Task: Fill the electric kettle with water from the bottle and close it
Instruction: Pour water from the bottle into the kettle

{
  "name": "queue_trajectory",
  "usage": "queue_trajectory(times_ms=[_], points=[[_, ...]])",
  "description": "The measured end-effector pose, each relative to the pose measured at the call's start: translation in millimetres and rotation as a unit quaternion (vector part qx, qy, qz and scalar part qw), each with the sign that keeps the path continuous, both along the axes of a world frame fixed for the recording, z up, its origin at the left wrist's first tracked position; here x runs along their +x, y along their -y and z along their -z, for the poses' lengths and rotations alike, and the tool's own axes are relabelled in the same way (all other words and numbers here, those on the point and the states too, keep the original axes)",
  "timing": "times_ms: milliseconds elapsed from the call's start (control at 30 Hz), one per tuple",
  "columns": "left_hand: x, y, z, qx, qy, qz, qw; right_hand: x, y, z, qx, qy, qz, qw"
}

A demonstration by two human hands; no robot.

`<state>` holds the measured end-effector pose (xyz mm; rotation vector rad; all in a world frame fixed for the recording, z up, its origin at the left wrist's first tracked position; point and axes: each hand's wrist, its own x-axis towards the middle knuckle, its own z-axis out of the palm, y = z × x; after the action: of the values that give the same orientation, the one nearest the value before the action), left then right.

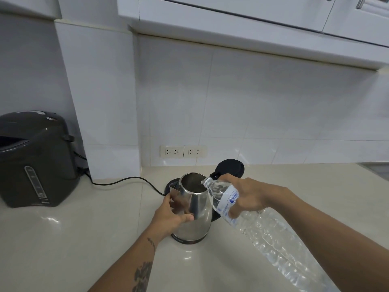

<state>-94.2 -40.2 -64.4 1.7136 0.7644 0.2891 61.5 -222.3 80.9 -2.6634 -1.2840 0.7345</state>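
A stainless steel electric kettle [196, 209] stands on the pale counter [63, 239], its black lid [230, 167] swung open behind it. My left hand [171, 217] grips the kettle's body on its left side. My right hand [245, 194] is wrapped around the upper part of a large clear water bottle [263, 234] with a white and blue label. The bottle is tilted, its uncapped mouth at the right rim of the kettle's opening. Water fills the bottle's lower length. I cannot make out a stream.
A dark grey hot-water dispenser [35, 159] stands at the left of the counter. A black cord [126, 180] runs along the counter to the kettle's black base [173, 185]. Two wall sockets [183, 151] sit in the tiled backsplash behind. White cupboards hang overhead.
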Motion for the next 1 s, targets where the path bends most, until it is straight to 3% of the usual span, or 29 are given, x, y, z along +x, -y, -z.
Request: queue_trajectory(times_ms=[1000], points=[[-3, 5, -6, 0.001, -0.012, 0.004, 1.0, -3, 0, -13, -0.021, 0.005, 0.004, 1.0]])
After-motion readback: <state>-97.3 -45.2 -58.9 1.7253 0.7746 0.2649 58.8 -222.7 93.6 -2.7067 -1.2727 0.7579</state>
